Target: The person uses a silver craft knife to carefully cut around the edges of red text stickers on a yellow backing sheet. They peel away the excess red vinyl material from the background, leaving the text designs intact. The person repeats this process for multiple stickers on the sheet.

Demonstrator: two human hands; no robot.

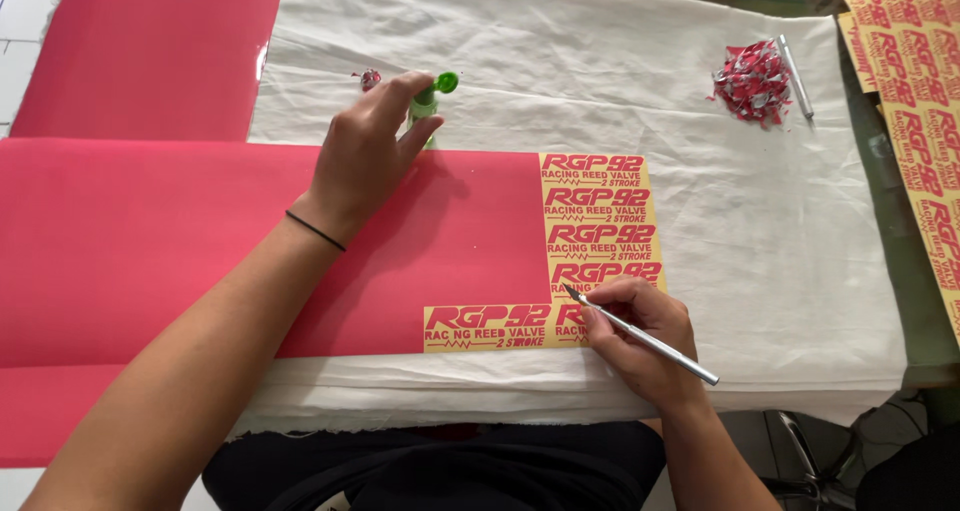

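A wide red vinyl sheet [180, 241] lies across a white cloth [620, 81] on the table. At the sheet's right end the red has been peeled away, leaving red lettered stickers on yellow backing [598, 221]. My right hand [640, 336] holds a thin silver craft knife [650, 341] like a pen, its tip on the sticker area near the bottom. My left hand [365, 156] reaches forward and closes around a small green bottle [432, 99] with a flip cap, standing at the sheet's far edge.
A pile of red and silver vinyl scraps [750, 79] and a second silver pen-like tool [796, 76] lie at the far right of the cloth. Finished yellow sticker sheets [915, 91] are stacked at the right edge. Another red sheet [150, 51] lies at far left.
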